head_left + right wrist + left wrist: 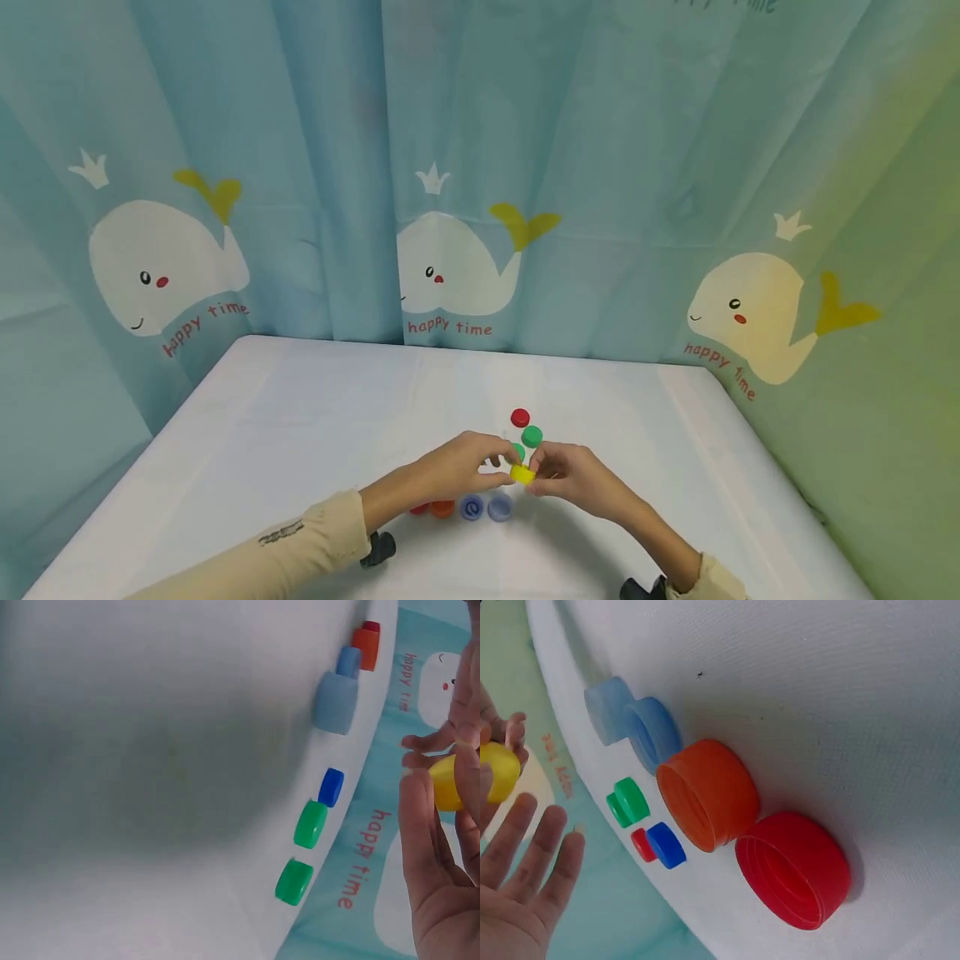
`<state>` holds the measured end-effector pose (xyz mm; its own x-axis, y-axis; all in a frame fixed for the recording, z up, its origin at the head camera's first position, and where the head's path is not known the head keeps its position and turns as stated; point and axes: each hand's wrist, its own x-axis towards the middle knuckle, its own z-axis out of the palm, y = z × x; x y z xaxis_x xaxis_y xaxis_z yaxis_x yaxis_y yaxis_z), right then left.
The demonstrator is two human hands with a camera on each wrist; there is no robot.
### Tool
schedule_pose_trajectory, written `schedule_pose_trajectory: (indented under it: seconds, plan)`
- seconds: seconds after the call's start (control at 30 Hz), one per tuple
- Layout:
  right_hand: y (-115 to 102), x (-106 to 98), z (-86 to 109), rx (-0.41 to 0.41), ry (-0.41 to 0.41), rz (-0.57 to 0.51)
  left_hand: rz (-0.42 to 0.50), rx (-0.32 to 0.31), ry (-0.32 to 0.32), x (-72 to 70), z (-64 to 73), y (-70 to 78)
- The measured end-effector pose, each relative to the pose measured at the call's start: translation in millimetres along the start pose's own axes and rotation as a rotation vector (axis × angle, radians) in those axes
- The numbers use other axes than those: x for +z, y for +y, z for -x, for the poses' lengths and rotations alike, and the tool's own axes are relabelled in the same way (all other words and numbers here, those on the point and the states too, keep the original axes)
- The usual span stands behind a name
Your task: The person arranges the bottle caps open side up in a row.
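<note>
Had yellow cap (522, 474) clamped between left grip (468, 467) and right grip (576, 479). Judged partway: saw orange cap (442, 509) and pale caps (500, 507) rowed just near side of grips, likely placed; saw green caps (532, 436) beyond, likely pending.

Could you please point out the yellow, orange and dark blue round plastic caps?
Yellow round plastic cap (446, 784), right wrist view, exposed surface.
Orange round plastic cap (721, 789), left wrist view, outer wall.
Dark blue round plastic cap (331, 787), right wrist view, visible middle.

Beige sleeves (330, 529), dark scribble-like marking (281, 533) on the left, black wrist cameras (378, 550)
</note>
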<state>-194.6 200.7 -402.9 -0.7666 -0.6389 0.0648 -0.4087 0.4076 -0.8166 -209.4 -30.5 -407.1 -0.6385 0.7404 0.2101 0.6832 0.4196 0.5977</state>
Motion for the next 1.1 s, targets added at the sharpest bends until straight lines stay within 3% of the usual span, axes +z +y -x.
schedule_pose_trajectory:
  seconds: [0.17,0.27,0.47,0.63,0.87,1.1]
  plan:
    - [2,2,5.7,-0.053,0.046,0.158,-0.061,0.081,-0.038,0.7,-2.6,1.2]
    - [3,2,6.2,-0.064,0.047,0.223,-0.101,0.085,-0.067,1.9,-7.1,2.3]
    - [5,2,4.9,-0.035,0.033,0.373,-0.196,0.001,-0.189,3.5,-12.3,6.7]
    - [7,7,5.8,0.028,-0.036,0.442,-0.211,-0.038,-0.299,8.0,-8.6,7.9]
    - [14,15,6.2,-0.008,-0.075,0.499,-0.278,-0.016,-0.322,16.7,-3.3,4.5]
    - [16,18,5.3,0.014,-0.084,0.507,-0.294,0.002,-0.335,20.6,1.0,4.0]
